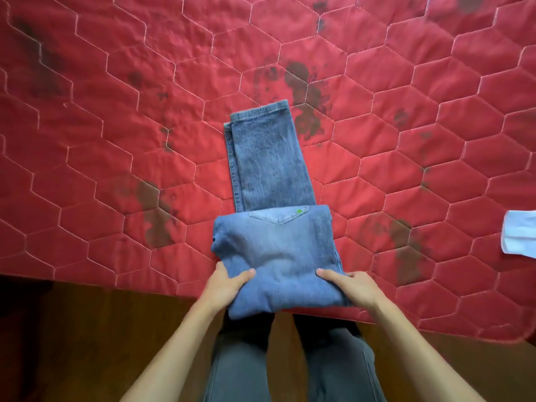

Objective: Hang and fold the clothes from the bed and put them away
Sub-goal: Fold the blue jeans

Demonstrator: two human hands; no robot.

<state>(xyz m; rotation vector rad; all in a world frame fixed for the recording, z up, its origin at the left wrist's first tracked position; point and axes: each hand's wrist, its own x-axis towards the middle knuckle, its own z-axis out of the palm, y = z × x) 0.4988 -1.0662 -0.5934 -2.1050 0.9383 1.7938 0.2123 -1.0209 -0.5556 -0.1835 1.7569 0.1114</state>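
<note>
At the near edge of the bed, I hold a pair of blue jeans (275, 248) on the red quilted bedspread (116, 140), its hexagon stitching marked with dark blotches. The waist end is doubled over toward me in a thick pad, one back pocket (280, 216) showing at its far fold. The two stacked legs run away from me to the hems (258, 111). The near fold overhangs the mattress edge a little, above my grey trousers (237, 369) and the wooden floor (87, 329).

My left hand (224, 287) pinches the near left corner of the pad, with the thumb (245, 274) flat on top and the other fingers curled round the side and out of sight beneath. My right hand (355, 288) mirrors it on the near right corner, with its thumb (327, 274) pressed on the denim and its fingers wrapped at the edge. Both grips are narrow, closed on cloth, with nothing else in them.

Denim like this should be heavy for a garment and fairly stiff. It is not slippery or fragile, and it will likely keep a crease but sag if lifted by one corner. The best hold, in my judgement, is at both outer corners of the thick fold, where the layers can be carried together.

A white garment (520, 236) lies well apart at the right edge of the bed.
</note>
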